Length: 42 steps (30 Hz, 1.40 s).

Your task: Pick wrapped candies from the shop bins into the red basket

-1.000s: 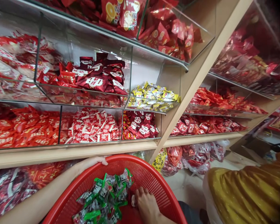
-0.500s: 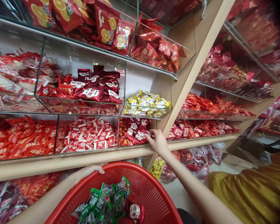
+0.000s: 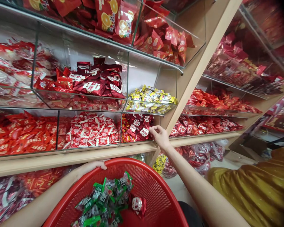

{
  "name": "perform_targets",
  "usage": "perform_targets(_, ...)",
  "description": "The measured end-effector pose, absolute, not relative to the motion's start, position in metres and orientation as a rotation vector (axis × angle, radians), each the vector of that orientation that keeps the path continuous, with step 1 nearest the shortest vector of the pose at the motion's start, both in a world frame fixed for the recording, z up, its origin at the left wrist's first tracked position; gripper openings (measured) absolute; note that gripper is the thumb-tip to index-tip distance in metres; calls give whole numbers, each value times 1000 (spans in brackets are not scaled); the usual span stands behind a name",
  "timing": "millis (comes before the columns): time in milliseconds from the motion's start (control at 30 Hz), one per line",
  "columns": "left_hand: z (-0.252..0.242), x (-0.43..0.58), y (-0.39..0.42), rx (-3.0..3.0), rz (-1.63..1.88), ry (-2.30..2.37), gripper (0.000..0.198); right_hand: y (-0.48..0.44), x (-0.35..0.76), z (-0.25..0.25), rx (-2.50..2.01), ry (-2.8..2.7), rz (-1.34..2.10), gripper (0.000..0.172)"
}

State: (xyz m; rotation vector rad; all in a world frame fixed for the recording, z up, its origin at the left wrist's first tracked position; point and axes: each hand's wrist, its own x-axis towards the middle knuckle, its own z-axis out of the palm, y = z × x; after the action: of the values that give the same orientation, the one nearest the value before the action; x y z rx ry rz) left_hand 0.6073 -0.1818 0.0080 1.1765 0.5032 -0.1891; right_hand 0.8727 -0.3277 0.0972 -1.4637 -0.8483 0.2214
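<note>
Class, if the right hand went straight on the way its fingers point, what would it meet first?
Probably the dark red packets in the lower bin, just beyond the fingertips of the right hand; depth is unclear, so it may be touching one.

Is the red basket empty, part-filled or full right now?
Part-filled: the red basket holds a heap of green-and-clear packets and a dark red packet, with much of its mesh wall showing uncovered.

yellow-wrapped sweets (image 3: 151, 98), red packets picturing oranges (image 3: 106, 19) higher up, mustard-coloured clothing (image 3: 253, 186) at right
</note>
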Motion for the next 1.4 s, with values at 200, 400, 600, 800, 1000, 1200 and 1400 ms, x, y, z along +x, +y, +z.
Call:
perform_targets(200, 6, 608, -182, 1091, -198, 514, 66, -367, 859, 118, -1291, -798, 288, 31)
perform_targets(400, -1, 611, -178, 1053, -193, 510, 69, -405, 834, 91, -1477, -1117, 879, 29)
perform_targets(600, 1, 611, -179, 1063, -190, 523, 70, -398, 821, 31, -1812, -1497, 1440, 21)
perform_targets(800, 6, 606, -182, 1090, -171, 518, 67, -379, 806, 11, -2171, -1769, 1381, 6)
perform_targets(1000, 16, 604, -188, 1081, -187, 523, 65, -380, 797, 6, -2314, -1926, 910, 10)
perform_targets(1200, 5, 605, -184, 1026, -197, 532, 62, -416, 779, 10, -2564, -1965, 551, 34)
perform_targets(1400, 4, 605, -184, 1038, -181, 517, 65, -430, 767, -7, -2635, -1918, 621, 51)
